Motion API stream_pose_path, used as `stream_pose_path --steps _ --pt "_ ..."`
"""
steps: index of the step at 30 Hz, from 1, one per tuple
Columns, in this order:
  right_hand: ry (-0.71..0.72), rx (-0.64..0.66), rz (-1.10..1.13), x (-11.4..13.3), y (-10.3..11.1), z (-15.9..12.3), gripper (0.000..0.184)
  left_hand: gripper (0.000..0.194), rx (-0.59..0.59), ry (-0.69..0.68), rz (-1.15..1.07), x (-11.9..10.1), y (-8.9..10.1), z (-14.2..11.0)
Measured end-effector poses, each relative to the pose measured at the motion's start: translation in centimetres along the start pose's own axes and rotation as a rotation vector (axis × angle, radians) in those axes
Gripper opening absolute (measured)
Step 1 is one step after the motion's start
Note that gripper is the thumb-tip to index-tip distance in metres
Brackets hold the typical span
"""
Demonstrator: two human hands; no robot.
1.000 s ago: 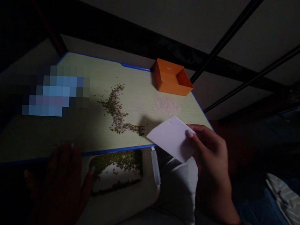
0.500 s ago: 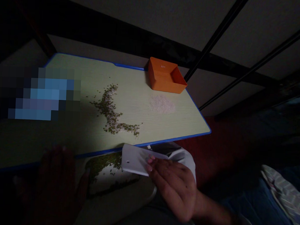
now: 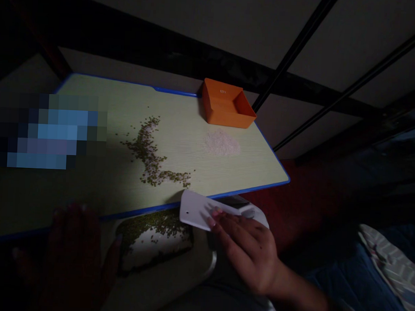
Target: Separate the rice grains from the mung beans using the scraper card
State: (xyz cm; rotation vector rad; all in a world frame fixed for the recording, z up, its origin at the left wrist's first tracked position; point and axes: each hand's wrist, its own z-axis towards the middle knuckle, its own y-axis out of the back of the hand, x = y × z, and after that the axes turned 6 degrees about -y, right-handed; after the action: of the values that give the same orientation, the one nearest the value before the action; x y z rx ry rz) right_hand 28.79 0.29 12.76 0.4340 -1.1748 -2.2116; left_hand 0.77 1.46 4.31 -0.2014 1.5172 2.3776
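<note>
My right hand (image 3: 249, 251) is closed on a flat white plastic scraper (image 3: 200, 210) with a small hole near one corner. The scraper is over the table's near edge, at the right end of a container (image 3: 151, 249) holding small green beans. My left hand (image 3: 74, 253), in deep shadow, is open with its fingers stretched out at the near edge, its thumb beside the container. On the tabletop (image 3: 180, 140) lies a curved band of green beans mixed with pale grains (image 3: 149, 153). A separate pile of pale, rice-like grains (image 3: 223, 143) lies to its right.
An orange open box (image 3: 228, 106) stands at the table's far right corner. A blurred-out bright blue patch (image 3: 57, 133) covers something on the left of the table. Dark panelling rises behind. Blue and striped cloth (image 3: 388, 259) lies low on the right.
My right hand has turned over and brought the scraper left and down toward the container, then slightly up and right again. The left hand stays open at the edge. The view has shifted somewhat.
</note>
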Motion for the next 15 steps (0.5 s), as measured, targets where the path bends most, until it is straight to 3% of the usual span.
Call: stream_pose_path --steps 7,12,15 --pt "-0.044 -0.015 -0.028 -1.4 -0.5 -0.6 0.039 0.074 0.014 -0.047 0.021 1.8 -0.6 -0.5" --pt "-0.043 -0.009 -0.017 -2.4 -1.1 -0.8 0.045 0.072 -0.023 -0.031 0.019 0.9 -0.3 -0.2" --pt "-0.005 -0.049 -0.02 -2.6 -1.4 -0.4 0.038 0.073 -0.039 -0.054 0.022 0.8 -0.4 -0.2"
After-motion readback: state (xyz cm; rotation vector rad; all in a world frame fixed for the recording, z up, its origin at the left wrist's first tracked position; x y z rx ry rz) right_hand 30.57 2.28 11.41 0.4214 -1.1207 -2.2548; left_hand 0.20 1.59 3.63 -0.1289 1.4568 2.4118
